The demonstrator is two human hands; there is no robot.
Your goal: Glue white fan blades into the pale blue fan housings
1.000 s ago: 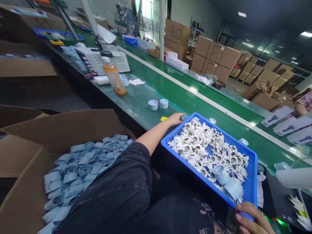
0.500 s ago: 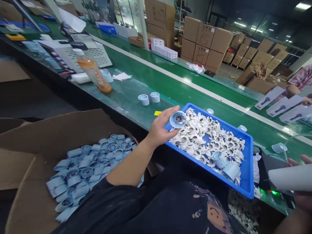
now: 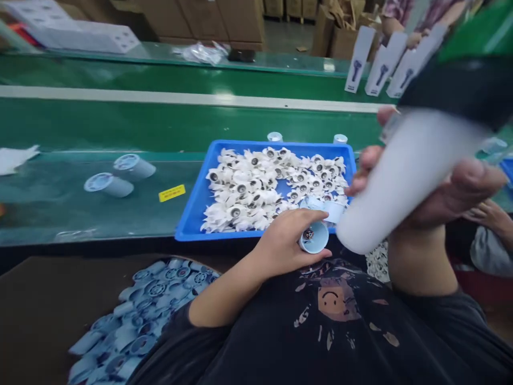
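Observation:
My left hand [image 3: 286, 240] is wrapped round a light-blue cylindrical housing [image 3: 315, 239], its open end facing me and a small metallic part showing inside. To its right, my right hand [image 3: 436, 187] grips a thick white cylinder [image 3: 409, 176] with a rounded lower end and a dark and green upper part; its exact kind is unclear. The cylinder is tilted, its lower end near the housing but apart from it. Behind my left hand stands a blue tray [image 3: 192, 200] of white finned impellers [image 3: 244, 187], with light-blue housings [image 3: 334, 210] lying at its near right.
Two light-blue housings [image 3: 134, 167] lie left of the tray near a yellow label [image 3: 172, 193]. A box at lower left holds many more housings [image 3: 160, 299]. Clear cups [image 3: 274, 137] stand behind the tray. Across the green belt [image 3: 180, 125], a person's hand [image 3: 414, 40] is by white boxes [image 3: 356, 59].
My view has turned right and down. My left hand has brought the housing to my chest, its open end now towards me. My right hand has raised the white cylinder and moved it close by.

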